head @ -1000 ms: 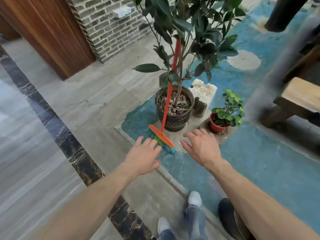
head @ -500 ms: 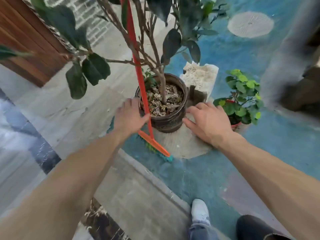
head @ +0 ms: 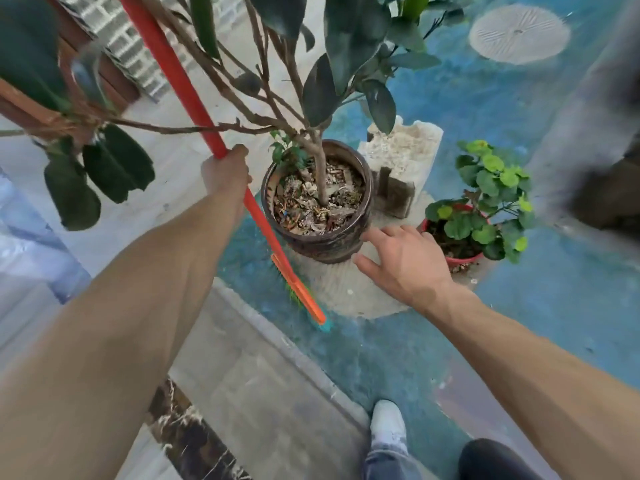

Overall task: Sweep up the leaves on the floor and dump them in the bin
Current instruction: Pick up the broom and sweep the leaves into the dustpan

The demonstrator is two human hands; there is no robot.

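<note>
Blue-painted floor (head: 519, 306) spreads round a big brown pot (head: 317, 202). Just left of that pot the left hand (head: 225, 174) grips the broom (head: 194, 98), an orange pole with green bristles; draw it clear of the branches. Right of the pot, the right hand (head: 398, 265) hovers spread, holding nothing.

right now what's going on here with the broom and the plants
A person is picking up a broom that leans by a large brown plant pot. The left hand grips the orange-red handle partway down, while the brush head rests on the blue floor beside the pot. The right hand is open, fingers spread, near the pot's lower right side; contact is unclear. A small red pot with a green plant stands further right. No bin is in view, and sweeping hasn't begun.
</note>
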